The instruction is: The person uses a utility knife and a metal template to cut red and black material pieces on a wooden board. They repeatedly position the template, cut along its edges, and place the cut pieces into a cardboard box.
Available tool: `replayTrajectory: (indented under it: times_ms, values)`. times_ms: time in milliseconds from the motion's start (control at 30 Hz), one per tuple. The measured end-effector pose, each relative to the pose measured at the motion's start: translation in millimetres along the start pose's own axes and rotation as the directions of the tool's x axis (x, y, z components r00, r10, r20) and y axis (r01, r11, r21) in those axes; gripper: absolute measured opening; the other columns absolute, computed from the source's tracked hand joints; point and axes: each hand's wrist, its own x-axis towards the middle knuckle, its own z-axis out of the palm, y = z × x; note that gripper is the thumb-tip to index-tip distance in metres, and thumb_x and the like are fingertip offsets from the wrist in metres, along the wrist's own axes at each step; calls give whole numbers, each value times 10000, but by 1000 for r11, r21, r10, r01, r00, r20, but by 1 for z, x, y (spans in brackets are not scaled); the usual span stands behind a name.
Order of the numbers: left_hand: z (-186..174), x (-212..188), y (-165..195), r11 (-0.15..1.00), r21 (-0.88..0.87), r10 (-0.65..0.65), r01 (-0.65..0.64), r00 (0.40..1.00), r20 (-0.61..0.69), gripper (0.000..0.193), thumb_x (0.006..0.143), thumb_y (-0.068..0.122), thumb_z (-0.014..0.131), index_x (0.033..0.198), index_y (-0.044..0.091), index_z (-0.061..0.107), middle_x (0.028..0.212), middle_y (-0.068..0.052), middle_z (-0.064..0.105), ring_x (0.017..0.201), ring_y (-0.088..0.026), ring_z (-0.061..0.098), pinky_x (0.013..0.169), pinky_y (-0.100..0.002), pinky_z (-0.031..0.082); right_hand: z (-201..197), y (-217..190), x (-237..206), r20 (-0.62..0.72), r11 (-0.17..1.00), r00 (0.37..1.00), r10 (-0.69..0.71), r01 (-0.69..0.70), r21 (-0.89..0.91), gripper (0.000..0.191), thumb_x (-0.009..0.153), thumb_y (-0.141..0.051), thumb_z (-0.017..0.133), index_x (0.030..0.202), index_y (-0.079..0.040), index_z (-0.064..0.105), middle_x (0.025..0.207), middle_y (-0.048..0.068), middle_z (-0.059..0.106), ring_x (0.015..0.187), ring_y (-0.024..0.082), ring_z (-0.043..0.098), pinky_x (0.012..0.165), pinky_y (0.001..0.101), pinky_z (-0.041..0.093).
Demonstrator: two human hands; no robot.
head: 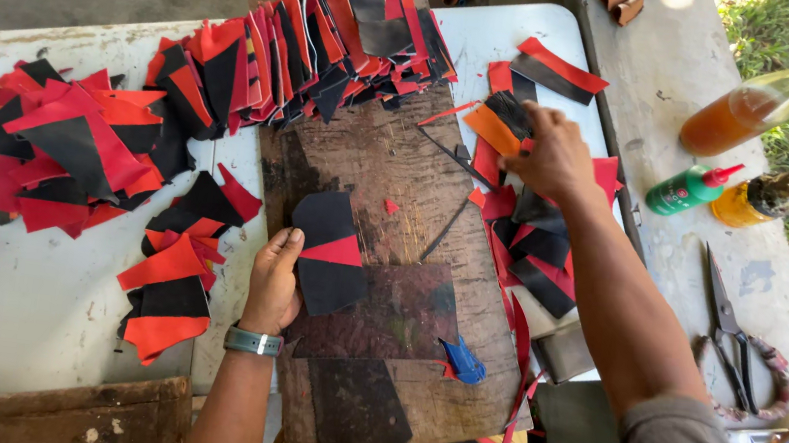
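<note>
- Your left hand (273, 282) lies flat on the wooden board (391, 167), fingers together and thumb out, pressing the left edge of a black-and-red leather piece (330, 252); nothing is clasped in it.
- That piece is black above and below, with a red wedge across its middle that widens toward 3 o'clock. Its top edge is rounded, and it sits near the board's centre.
- A grey watch (253, 341) rings the left wrist.
- Your right hand (552, 155) reaches out to 1 o'clock, fingers curled down onto a loose heap of cut pieces (536, 243); from here you cannot tell whether it grips one or only touches them.
- An orange piece (491, 129) lies just at its fingertips.
- At 12 o'clock a fanned row of joined pieces (315, 49) overlaps along the board's far end.
- At 9 to 10 o'clock a broad pile (76, 146) spreads over the white table (28, 308).
- A blue scrap (464, 361) lies on the board at 5 o'clock.
- At 3 o'clock, on the concrete ledge: scissors (728, 334), a green glue bottle (687, 188), and a glass bottle of amber liquid (759, 103).
</note>
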Motion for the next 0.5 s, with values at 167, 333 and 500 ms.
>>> replayTrajectory:
  times_ms: [167, 333, 500]
  values:
    - [0, 4, -1, 995, 55, 80, -81, 997, 7, 246, 1098, 217, 557, 1140, -3, 659, 1041, -14, 657, 955, -103, 629, 856, -295, 547, 2, 33, 23, 33, 929, 931, 362, -364, 71, 542, 868, -193, 653, 1404, -116, 647, 1008, 148, 773, 889, 327, 736, 853, 423, 572]
    - [-2, 4, -2, 999, 4, 45, -45, 998, 35, 246, 1081, 222, 551, 1134, 2, 648, 1067, -39, 688, 959, -129, 660, 841, -319, 567, -22, 64, 7, -53, 891, 910, 411, -389, 233, 381, 834, -179, 652, 1192, -67, 723, 950, 134, 761, 829, 261, 750, 784, 388, 584]
    - [1, 1, 1, 998, 33, 44, -45, 999, 25, 265, 1078, 230, 545, 1148, 0, 655, 1075, -43, 691, 963, -129, 663, 840, -314, 564, -26, 28, -1, 49, 950, 953, 298, -301, 80, 282, 855, -276, 732, 1072, -98, 757, 1010, 135, 728, 922, 296, 704, 839, 420, 557]
